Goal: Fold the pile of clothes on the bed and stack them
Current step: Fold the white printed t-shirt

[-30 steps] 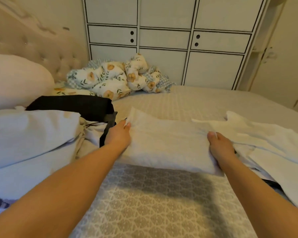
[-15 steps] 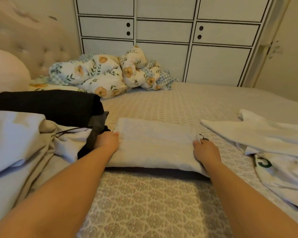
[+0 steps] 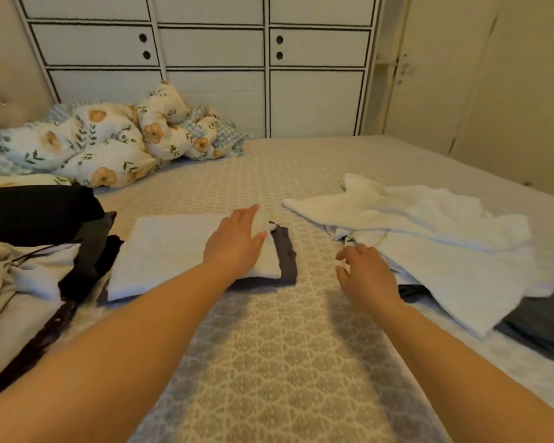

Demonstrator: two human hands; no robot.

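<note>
Right hand [image 3: 367,273] released folded garment [image 3: 186,251]; left hand [image 3: 237,241] flat, seemingly pressing.

I found no legible text, label, brand, number or sign on any surface in view; a small dark mark on the white garment [image 3: 349,241] by my right hand [image 3: 367,273] was unreadable.

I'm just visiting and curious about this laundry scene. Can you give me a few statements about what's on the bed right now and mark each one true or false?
1. The left hand rests flat on the folded white garment. True.
2. The right hand grips a black shirt. False: it holds nothing and reaches toward the white clothes.
3. The folded garment lies on top of a grey piece. True.
4. The floral quilt is neatly folded. False: it is bunched up.
</note>
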